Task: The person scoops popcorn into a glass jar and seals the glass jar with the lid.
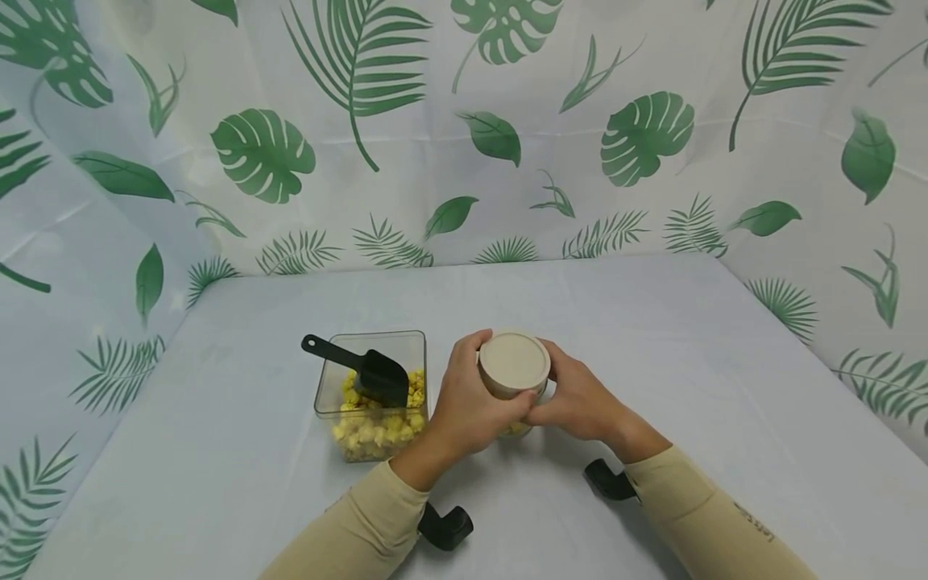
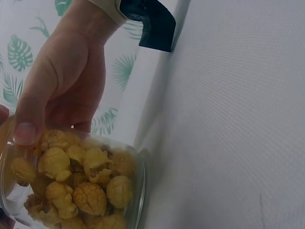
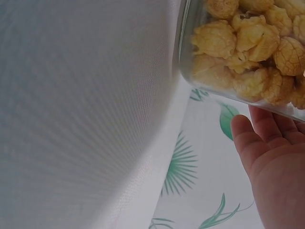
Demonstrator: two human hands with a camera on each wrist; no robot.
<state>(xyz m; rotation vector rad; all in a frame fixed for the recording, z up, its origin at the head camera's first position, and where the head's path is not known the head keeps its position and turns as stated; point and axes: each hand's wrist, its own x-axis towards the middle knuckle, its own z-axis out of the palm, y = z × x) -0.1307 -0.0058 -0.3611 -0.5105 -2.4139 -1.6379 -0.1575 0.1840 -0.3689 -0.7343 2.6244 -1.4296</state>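
Observation:
A clear jar (image 2: 139,191) of yellow popcorn, topped by a round beige lid (image 1: 515,361), stands near the middle of the table. My left hand (image 1: 467,403) grips it from the left, with its fingers curled round the lid's edge. From the other side my right hand (image 1: 580,399) holds the same jar just under the lid. Both thumbs meet at the front. Through the jar's wall, several popcorn pieces (image 3: 257,40) show in the right wrist view. The lid's far edge is partly hidden by fingers.
Left of the jar is a clear square container (image 1: 425,354) partly filled with popcorn (image 1: 366,435). A black scoop (image 1: 380,377) rests in it, handle over the rim. Leaf-patterned cloth (image 1: 493,185) walls the white table (image 1: 217,451). Black wrist-worn pieces (image 1: 445,528) hang under the sleeves.

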